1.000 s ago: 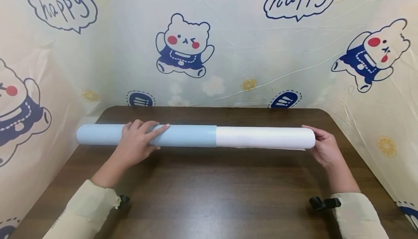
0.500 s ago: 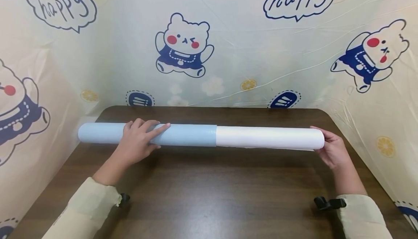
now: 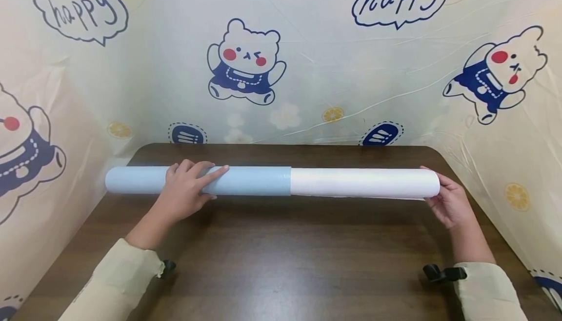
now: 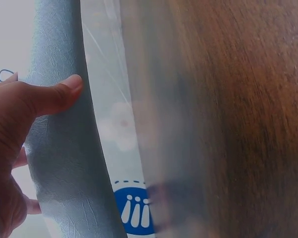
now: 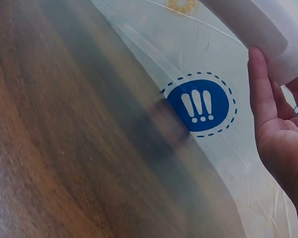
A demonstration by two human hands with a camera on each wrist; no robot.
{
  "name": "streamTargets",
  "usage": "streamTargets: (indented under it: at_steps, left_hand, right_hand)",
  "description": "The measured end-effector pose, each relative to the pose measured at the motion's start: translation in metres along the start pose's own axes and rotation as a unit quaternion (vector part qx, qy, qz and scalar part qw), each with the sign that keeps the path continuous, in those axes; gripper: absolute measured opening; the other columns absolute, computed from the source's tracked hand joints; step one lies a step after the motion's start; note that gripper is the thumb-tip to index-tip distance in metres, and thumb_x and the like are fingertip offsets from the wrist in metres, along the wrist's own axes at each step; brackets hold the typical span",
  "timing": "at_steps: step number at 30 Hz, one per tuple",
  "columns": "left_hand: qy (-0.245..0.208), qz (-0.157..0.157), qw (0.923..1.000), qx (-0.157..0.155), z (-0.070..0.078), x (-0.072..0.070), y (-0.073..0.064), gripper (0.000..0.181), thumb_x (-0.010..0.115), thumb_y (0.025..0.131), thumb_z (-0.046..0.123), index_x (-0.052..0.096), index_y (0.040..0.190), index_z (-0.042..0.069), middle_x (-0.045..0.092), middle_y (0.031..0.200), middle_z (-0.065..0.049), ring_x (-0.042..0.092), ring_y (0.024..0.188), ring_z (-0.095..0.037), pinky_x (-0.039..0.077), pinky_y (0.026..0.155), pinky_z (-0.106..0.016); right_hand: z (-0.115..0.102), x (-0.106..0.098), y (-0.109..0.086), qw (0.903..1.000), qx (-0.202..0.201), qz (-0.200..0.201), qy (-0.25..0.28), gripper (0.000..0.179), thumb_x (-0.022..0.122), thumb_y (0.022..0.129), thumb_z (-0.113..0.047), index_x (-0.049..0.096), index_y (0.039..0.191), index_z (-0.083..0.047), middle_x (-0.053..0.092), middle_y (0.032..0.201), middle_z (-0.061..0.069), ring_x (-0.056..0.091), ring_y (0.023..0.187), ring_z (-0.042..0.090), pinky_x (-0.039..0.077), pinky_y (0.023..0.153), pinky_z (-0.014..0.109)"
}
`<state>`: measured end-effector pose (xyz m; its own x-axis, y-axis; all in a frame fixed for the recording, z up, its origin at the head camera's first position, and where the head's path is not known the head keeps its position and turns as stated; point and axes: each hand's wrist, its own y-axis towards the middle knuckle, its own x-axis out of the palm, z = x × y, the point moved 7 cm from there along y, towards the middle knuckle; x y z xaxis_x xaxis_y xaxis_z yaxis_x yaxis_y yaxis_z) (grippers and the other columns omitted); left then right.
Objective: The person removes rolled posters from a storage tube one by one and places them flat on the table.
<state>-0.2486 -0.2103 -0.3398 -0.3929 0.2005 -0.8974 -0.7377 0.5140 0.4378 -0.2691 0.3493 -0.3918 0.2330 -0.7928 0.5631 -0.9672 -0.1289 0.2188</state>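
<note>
- Two sleeves at the near edge first: cream cuffs with a small black clip by each wrist, forearms reaching over the dark wood table (image 3: 281,262).
- Next out, the left hand (image 3: 184,191) lies on top of the blue roll (image 3: 246,181). Fingers are straight and a bit spread, draped over the tube, pressing down rather than wrapped round it. The left wrist view shows the thumb (image 4: 59,91) laid flat on the textured blue surface.
- Over on the other side, the right hand (image 3: 448,201) cups the far tip of the white roll (image 3: 364,183), fingers loosely bent around its end; the right wrist view has one finger (image 5: 260,84) laid straight along the white end.
- Both rolls lie in one line across the table. The white one sticks out of the blue one's end, and I'd say a good length is already out. How much is left inside the blue tube I can't tell.
- Furthest back, a cartoon bear backdrop (image 3: 281,67) with "happy" bubbles wraps round the table.
</note>
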Motion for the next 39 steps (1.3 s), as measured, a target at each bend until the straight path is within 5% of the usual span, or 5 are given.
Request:
streamTargets:
  at_steps: [11, 17, 22, 29, 39]
  left_hand:
    - [-0.002, 0.022, 0.9997, 0.005, 0.000, -0.004, -0.003, 0.096, 0.093, 0.063, 0.020, 0.045, 0.146, 0.032, 0.056, 0.126, -0.015, 0.047, 0.101, -0.038, 0.033, 0.088, -0.076]
    - [0.000, 0.032, 0.9994, 0.010, 0.001, -0.004, -0.003, 0.097, 0.093, 0.063, 0.019, 0.045, 0.147, 0.032, 0.056, 0.125, -0.016, 0.047, 0.100, -0.038, 0.032, 0.088, -0.077]
    - [-0.001, 0.029, 0.9995, 0.009, 0.001, -0.002, 0.001, 0.098, 0.093, 0.064, 0.019, 0.044, 0.147, 0.032, 0.056, 0.127, -0.016, 0.047, 0.103, -0.038, 0.030, 0.090, -0.077]
    - [-0.001, 0.025, 0.9996, 0.010, 0.005, 0.000, 0.004, 0.097, 0.092, 0.064, 0.021, 0.044, 0.147, 0.032, 0.056, 0.127, -0.016, 0.047, 0.103, -0.038, 0.030, 0.090, -0.077]
    - [-0.001, 0.032, 0.9994, 0.015, 0.010, 0.000, 0.007, 0.097, 0.092, 0.065, 0.022, 0.043, 0.148, 0.033, 0.055, 0.127, -0.015, 0.046, 0.103, -0.037, 0.031, 0.090, -0.076]
  right_hand:
    - [-0.015, 0.014, 0.002, 0.9690, 0.019, 0.004, -0.246, 0.044, 0.034, 0.107, -0.031, 0.053, 0.140, -0.009, 0.055, 0.130, 0.000, 0.059, 0.107, 0.009, 0.053, 0.084, 0.021]
    - [-0.044, 0.056, 0.009, 0.8014, -0.061, 0.075, -0.590, 0.048, 0.048, 0.103, -0.034, 0.047, 0.143, -0.006, 0.047, 0.140, 0.017, 0.050, 0.119, 0.019, 0.042, 0.094, 0.015]
    - [-0.040, 0.117, 0.018, 0.6887, -0.146, -0.032, -0.709, 0.049, 0.074, 0.087, -0.020, 0.058, 0.129, 0.000, 0.054, 0.132, 0.023, 0.048, 0.121, 0.041, 0.042, 0.100, 0.054]
    - [-0.002, 0.165, 0.022, 0.6015, -0.193, -0.175, -0.755, 0.064, 0.090, 0.069, -0.022, 0.062, 0.123, -0.001, 0.058, 0.125, 0.022, 0.052, 0.113, 0.041, 0.043, 0.093, 0.058]
    - [0.039, 0.180, 0.022, 0.4900, -0.224, -0.216, -0.814, 0.086, 0.095, 0.061, -0.024, 0.054, 0.136, -0.016, 0.058, 0.127, 0.021, 0.057, 0.109, 0.040, 0.050, 0.086, 0.056]
